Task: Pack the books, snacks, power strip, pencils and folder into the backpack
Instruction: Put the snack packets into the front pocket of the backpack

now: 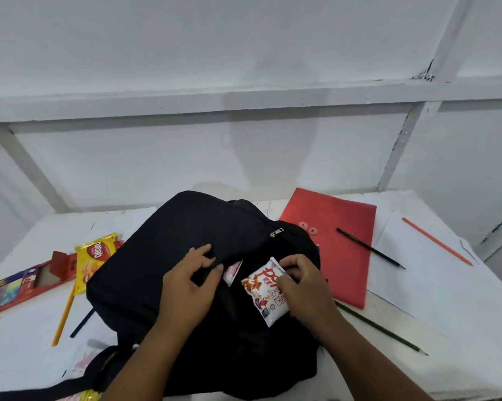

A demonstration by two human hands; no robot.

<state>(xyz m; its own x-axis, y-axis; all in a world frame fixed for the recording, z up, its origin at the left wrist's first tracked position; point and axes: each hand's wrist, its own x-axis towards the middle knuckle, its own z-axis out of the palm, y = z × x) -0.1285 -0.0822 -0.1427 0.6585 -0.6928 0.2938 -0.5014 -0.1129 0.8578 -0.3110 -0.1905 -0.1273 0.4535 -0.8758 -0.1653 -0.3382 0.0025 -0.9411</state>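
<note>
White paper covers the table under a bare white wall, and we work close in. Nearest us lies the black backpack, flat on the table with a pocket mouth gaping at its middle. Our left hand curls its fingers over the pocket's upper lip and holds the cloth back. Our right hand pinches the white snack packet by its top corner, the packet lying on the bag just beside the opening, where a second small packet already pokes out.

To do this well, we should lift the lip higher so the mouth stays wide, turn the packet's narrow end toward the gap, and slide it flat beneath the cloth, not crush it.

Farther out, much waits: the yellow wafer pack and pencil box at left, a yellow pencil, the red folder at right, a black pencil on it, a green pencil and an orange pencil.
</note>
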